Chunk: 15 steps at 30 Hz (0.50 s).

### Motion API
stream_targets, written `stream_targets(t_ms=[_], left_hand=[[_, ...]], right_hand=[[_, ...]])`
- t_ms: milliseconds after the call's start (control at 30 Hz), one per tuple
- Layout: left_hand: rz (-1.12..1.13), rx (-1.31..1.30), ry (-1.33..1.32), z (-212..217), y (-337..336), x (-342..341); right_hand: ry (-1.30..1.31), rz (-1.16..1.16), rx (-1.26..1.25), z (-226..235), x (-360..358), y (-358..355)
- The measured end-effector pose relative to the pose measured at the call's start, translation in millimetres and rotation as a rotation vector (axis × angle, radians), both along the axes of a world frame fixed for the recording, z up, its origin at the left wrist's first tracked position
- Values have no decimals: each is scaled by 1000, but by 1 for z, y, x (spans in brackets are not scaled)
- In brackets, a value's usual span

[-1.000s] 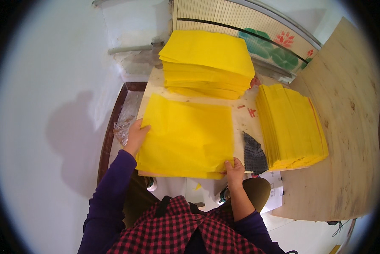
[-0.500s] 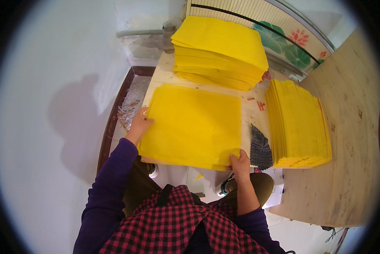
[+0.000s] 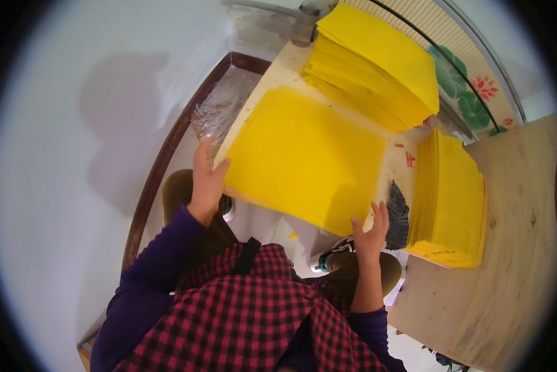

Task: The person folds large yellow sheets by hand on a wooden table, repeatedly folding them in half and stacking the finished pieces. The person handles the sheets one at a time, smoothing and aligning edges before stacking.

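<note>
- The yellow sheets (image 3: 309, 158) lie flat on the counter (image 3: 286, 67), in front of the person, their near edge along the counter's front.
- The left hand (image 3: 208, 185) is at the left corner of the sheets, thumb and fingers parted; whether the thumb touches the edge, I cannot tell.
- The right hand (image 3: 370, 239) is at the near right corner, fingers raised and spread, thumb toward the sheets; contact there is unclear too.
- Both hands are wide, with nothing gripped between the fingers.
- Behind the sheets stands the back stack (image 3: 371, 68), tall, yellow and slightly uneven at its sides.
- The right stack (image 3: 449, 198), also yellow, sits at the counter's right side, beside a large wood board (image 3: 495, 254).
- A dark grey cloth (image 3: 397, 217) lies between the right hand and the right stack, just beside the latter.
- Red scraps (image 3: 410, 160) lie on the counter beyond the cloth.
- A jar (image 3: 304, 28) stands at the far left, near the back stack.
- Clear plastic (image 3: 226, 105) lies left of the counter, by the wall (image 3: 55, 186).
</note>
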<state>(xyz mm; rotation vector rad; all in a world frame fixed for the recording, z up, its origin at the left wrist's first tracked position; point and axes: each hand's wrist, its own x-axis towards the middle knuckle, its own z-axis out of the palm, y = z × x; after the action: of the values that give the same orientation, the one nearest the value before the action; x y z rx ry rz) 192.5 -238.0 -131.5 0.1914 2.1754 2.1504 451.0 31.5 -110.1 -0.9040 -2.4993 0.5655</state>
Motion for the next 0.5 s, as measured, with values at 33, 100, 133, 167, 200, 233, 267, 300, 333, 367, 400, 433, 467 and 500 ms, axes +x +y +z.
stream_targets(t_ms=[33, 100, 133, 167, 200, 233, 267, 300, 333, 367, 400, 433, 467, 500], left_hand=[[53, 183, -42, 2, -6, 21], [32, 357, -400, 3, -15, 46], [-5, 401, -627, 0, -19, 56], [79, 383, -794, -4, -14, 63], [-30, 474, -896, -9, -14, 59], [-112, 520, -1010, -14, -12, 53], [-170, 540, -997, -18, -12, 49], [-210, 528, -1006, -21, -9, 44], [-251, 512, -1016, -23, -6, 42], [-259, 487, -986, -24, -5, 41], [-270, 460, -955, -23, -4, 40], [-286, 447, -921, -21, -1, 39], [-302, 417, -883, -18, 0, 38], [-320, 401, -844, -15, 1, 36]], right_hand=[[-29, 50, 52, 2, -3, -10], [-57, 164, 47, 3, -14, -26], [-63, 220, 46, 3, -21, -34], [-70, 278, 46, 3, -29, -41], [-83, 320, 54, 1, -36, -49], [-89, 382, 76, 0, -44, -57], [-100, 437, 100, -1, -53, -64], [-118, 481, 118, -2, -63, -70], [-108, 550, 150, -1, -69, -75], [-151, 563, 149, -1, -77, -81], [-169, 582, 156, -1, -85, -87], [-188, 597, 160, -2, -94, -92], [-207, 580, 152, -2, -101, -97], [-207, 581, 168, -3, -106, -100]])
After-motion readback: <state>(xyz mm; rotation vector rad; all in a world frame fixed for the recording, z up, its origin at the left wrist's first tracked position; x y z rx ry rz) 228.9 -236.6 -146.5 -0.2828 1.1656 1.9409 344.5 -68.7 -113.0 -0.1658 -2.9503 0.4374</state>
